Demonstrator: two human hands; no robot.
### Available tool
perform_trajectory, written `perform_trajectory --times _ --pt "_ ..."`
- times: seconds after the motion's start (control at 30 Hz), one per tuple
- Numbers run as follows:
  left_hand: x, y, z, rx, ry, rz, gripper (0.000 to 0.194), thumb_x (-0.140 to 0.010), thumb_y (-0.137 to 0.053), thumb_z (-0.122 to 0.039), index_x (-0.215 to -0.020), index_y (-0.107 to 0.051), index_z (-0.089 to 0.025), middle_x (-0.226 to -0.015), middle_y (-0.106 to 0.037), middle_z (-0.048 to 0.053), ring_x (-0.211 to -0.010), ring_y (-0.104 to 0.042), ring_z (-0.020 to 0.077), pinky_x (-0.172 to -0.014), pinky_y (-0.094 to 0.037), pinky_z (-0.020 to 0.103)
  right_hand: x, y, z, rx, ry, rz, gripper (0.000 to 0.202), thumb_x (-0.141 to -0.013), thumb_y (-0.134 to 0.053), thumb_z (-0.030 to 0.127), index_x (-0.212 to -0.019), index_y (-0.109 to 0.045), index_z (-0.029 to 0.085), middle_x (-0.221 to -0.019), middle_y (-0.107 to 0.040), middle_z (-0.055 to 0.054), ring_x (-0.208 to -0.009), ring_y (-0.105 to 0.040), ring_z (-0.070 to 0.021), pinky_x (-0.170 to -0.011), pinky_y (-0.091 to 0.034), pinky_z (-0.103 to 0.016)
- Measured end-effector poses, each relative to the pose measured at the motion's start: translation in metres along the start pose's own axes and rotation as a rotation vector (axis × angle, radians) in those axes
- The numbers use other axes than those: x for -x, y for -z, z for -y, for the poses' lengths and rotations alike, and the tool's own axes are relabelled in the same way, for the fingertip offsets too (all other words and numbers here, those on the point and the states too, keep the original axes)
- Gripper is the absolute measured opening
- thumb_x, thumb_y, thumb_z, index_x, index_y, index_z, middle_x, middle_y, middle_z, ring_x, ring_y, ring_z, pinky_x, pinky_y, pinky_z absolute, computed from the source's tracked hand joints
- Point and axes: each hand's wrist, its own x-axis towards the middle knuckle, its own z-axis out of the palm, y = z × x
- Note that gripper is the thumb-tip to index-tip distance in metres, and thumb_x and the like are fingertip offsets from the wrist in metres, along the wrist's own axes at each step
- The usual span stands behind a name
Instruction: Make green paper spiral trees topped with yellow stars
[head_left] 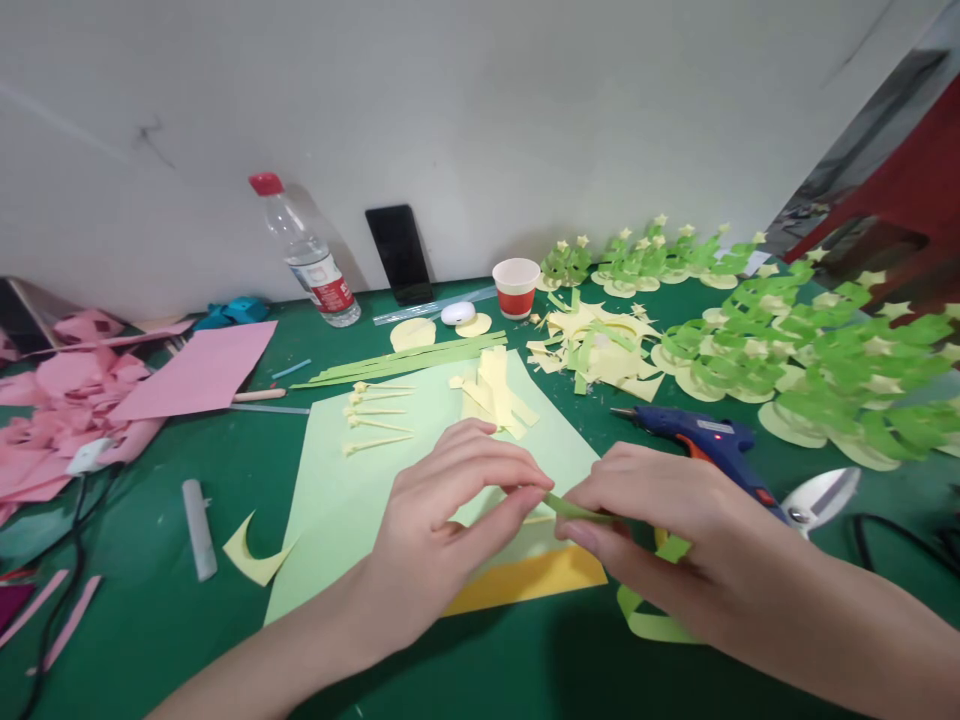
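Between my two hands runs a narrow green paper strip (574, 508). My left hand (465, 500) pinches one end between thumb and forefinger. My right hand (660, 520) grips it further along, and a loose curl of green paper (649, 625) hangs below that hand. Under both hands lies a pale green paper sheet (319, 500), with an orange-yellow paper (532, 582) at its near edge. On the sheet rest several thin cream paper sticks with knobbed ends (379, 422) and a small heap of cream paper strips (495, 390).
A blue glue gun (697, 430) and scissors (817, 500) lie right. Behind them stand several green paper spirals with stars (862, 350). Paper scraps (600, 345), a cup (517, 288), a phone (400, 255) and a bottle (311, 260) line the back. Pink paper (75, 400) is left.
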Motion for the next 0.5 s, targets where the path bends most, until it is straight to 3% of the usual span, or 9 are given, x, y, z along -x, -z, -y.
perform_trajectory --times 0.23,0.5 --pt "-0.0026 -0.0008 0.003 0.075 0.059 -0.026 0.006 -0.076 -0.062 -0.012 -0.074 -0.062 -0.017 -0.071 -0.067 0.0 -0.064 -0.058 0.0125 -0.076 -0.046 0.03 0.0011 0.0015 -0.0005 0.007 -0.003 -0.007 0.028 -0.088 -0.036 0.016 -0.068 -0.056 0.018 -0.061 -0.059 0.001 -0.056 -0.051 -0.0096 -0.056 -0.039 -0.021" --pt "-0.0038 0.0007 0.0038 0.067 0.141 -0.001 0.014 -0.08 -0.055 -0.011 -0.074 -0.063 -0.019 -0.074 -0.068 -0.002 -0.068 -0.06 0.0121 -0.084 -0.046 0.031 -0.0025 0.0009 -0.0058 0.015 -0.035 -0.031 0.025 -0.086 -0.04 0.016 -0.071 -0.06 0.018 -0.062 -0.062 0.0 -0.055 -0.054 -0.0089 -0.052 -0.039 -0.019"
